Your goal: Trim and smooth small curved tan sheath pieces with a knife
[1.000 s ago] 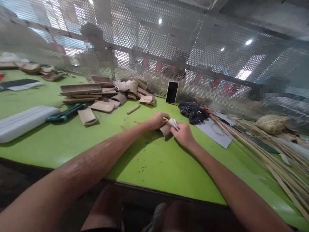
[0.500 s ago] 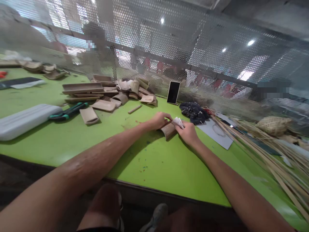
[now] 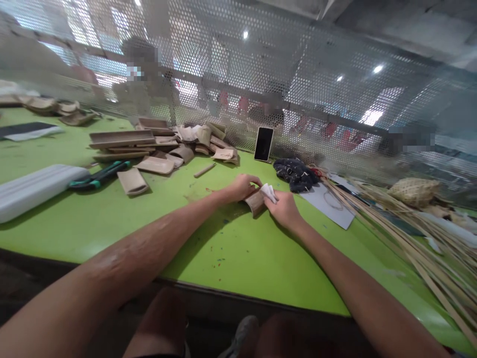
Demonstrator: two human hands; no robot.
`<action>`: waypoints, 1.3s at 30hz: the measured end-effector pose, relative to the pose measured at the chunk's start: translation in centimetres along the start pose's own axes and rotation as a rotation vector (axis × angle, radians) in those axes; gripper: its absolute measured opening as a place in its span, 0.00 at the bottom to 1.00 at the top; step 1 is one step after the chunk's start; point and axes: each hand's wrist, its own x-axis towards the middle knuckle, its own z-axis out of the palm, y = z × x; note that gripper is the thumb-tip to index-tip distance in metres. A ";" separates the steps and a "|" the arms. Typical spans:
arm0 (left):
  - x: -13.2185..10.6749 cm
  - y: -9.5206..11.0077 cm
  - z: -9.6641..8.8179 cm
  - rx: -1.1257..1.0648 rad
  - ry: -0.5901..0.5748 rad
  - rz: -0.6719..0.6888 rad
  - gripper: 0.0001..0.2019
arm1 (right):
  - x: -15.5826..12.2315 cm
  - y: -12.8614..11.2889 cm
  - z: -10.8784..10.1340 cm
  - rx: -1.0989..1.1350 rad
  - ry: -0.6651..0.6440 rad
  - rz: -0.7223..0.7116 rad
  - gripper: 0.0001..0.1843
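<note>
Slightly nearer the left hand [image 3: 243, 188] than 0.5 s ago, the right hand [image 3: 286, 209] pinches 1 white wad [image 3: 268, 192] over 1 curved piece [image 3: 255, 203]; the left's curled fingers grip that piece. Speckled green tabletop [image 3: 238, 263] stretches to the near edge; beyond the hands are 1 phone [image 3: 263, 144], 1 stick [image 3: 204, 170] and 1 dark bundle [image 3: 297, 175].

Phone [image 3: 263, 144] behind curved piece [image 3: 255, 203]; bamboo pile [image 3: 121, 138] left, strips [image 3: 417, 252] right.
</note>
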 end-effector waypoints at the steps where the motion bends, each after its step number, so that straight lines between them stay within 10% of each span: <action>1: 0.0 0.1 0.0 -0.010 -0.005 -0.011 0.17 | -0.3 -0.6 0.2 0.014 -0.026 -0.026 0.13; 13: 0.1 -0.5 0.2 0.023 0.003 -0.001 0.19 | 0.3 0.1 0.1 0.152 0.005 0.160 0.14; 39: -0.1 0.0 0.0 -0.009 -0.016 0.000 0.18 | -0.3 -0.7 0.5 0.070 -0.036 -0.002 0.11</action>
